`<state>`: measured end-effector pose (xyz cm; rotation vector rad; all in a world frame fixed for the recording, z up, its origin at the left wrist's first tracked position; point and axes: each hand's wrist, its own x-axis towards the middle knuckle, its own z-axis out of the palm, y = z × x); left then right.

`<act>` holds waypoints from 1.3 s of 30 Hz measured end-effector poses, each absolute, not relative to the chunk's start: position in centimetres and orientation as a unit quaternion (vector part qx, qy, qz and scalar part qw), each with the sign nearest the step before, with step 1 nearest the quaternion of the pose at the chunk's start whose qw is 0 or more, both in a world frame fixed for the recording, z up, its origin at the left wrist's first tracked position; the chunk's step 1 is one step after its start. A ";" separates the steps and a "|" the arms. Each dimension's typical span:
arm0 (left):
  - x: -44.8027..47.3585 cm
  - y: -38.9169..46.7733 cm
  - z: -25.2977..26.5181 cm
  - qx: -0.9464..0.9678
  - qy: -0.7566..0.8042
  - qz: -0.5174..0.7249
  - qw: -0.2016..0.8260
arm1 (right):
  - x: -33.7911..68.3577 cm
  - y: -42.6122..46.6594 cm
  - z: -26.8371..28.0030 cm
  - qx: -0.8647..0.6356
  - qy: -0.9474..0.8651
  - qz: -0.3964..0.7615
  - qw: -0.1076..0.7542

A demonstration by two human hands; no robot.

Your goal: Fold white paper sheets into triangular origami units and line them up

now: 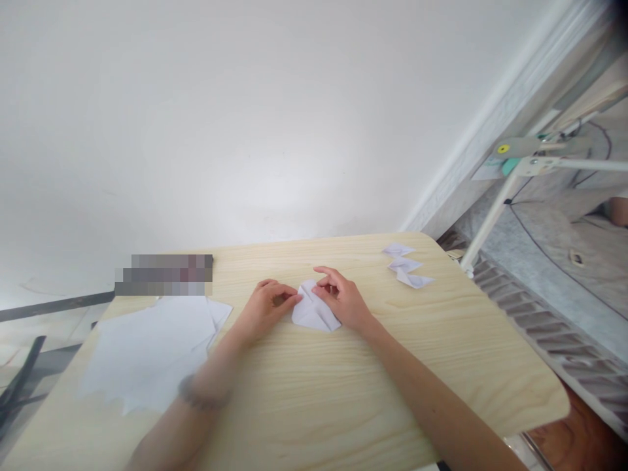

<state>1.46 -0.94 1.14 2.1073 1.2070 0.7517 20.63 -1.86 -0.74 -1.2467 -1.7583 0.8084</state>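
Observation:
A partly folded sheet of white paper (314, 314) lies near the middle of the wooden table, with creases and raised flaps on it. My left hand (269, 302) pinches its left edge between thumb and fingertips. On the upper right side of the same paper, my right hand (342, 297) has thumb and index finger closed on a flap, the other fingers curled or partly raised. Three small folded paper pieces (407, 265) with pointed ends sit in a row at the back right.
Loose white sheets (147, 347) are spread on the left of the table (304, 405), behind my left forearm. A pixelated dark object (167, 275) is at the back left. The wall (294, 131) rises behind; a white metal frame (495, 212) stands beyond the right edge.

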 end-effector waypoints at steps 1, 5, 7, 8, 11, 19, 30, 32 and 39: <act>1.5 -1.0 1.0 0.783 0.463 0.287 0.301 | 20.6 -1.8 -0.8 -0.498 -0.694 0.315 0.414; 1.3 -1.1 0.7 0.729 0.504 0.308 0.346 | 20.6 -1.7 -0.9 -0.514 -0.694 0.271 0.425; 1.2 -1.0 0.6 0.708 0.506 0.316 0.377 | 20.6 -1.6 -1.0 -0.516 -0.704 0.253 0.418; 1.2 -1.0 0.5 0.699 0.503 0.325 0.392 | 20.6 -1.6 -1.0 -0.515 -0.711 0.245 0.412; 1.0 -0.8 0.2 0.668 0.494 0.356 0.427 | 20.6 -1.6 -1.1 -0.504 -0.738 0.226 0.388; 0.7 -1.0 0.5 0.717 0.486 0.335 0.370 | 21.0 -1.7 -1.0 -0.470 -0.752 0.270 0.375; 0.4 -0.9 -0.2 0.833 0.443 0.277 0.183 | 20.7 -1.6 -1.0 -0.476 -0.792 0.182 0.337; 0.4 -0.9 -0.2 0.832 0.448 0.274 0.179 | 20.7 -1.7 -0.9 -0.480 -0.794 0.176 0.330; 0.5 -0.7 0.3 0.822 0.467 0.266 0.189 | 20.6 -1.9 -0.9 -0.493 -0.814 0.118 0.284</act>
